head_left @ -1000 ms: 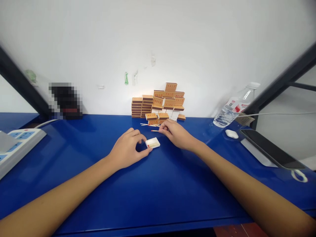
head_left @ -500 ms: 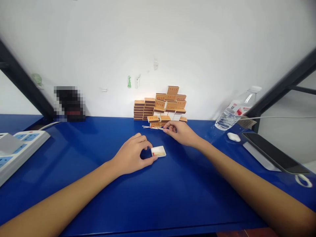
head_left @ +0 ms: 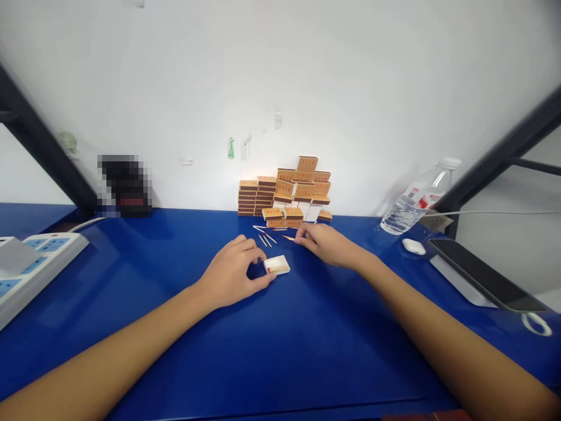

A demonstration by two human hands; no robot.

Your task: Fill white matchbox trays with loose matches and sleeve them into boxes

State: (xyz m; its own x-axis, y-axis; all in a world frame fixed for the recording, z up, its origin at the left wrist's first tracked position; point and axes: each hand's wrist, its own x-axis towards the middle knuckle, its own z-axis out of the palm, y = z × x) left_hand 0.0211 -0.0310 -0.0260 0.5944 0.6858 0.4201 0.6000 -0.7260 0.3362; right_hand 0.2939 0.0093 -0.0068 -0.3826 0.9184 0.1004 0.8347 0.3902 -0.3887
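Note:
My left hand [head_left: 236, 272] grips the left end of a small white matchbox tray [head_left: 280, 260] between thumb and fingers on the blue table. Several red-tipped matches [head_left: 277, 269] lie along the near side inside the tray. Beyond it, my right hand [head_left: 324, 241] pinches matches [head_left: 289, 238] at their plain ends, red heads pointing left; how many is unclear. Several loose matches [head_left: 267, 238] lie scattered on the table to the left of my right fingers. Behind them stand stacked matchboxes [head_left: 302, 190] against the wall.
A water bottle [head_left: 405, 204] leans at the back right, near a white earphone case [head_left: 413, 247] and a phone [head_left: 484, 272]. On the left sits a white power strip [head_left: 39, 269]. A pixelated dark object [head_left: 127, 187] stands at the back left.
My right hand has drawn slightly back toward me with matches pinched in it. The loose matches have spread apart on the table. The tray has shifted a little left in my left hand.

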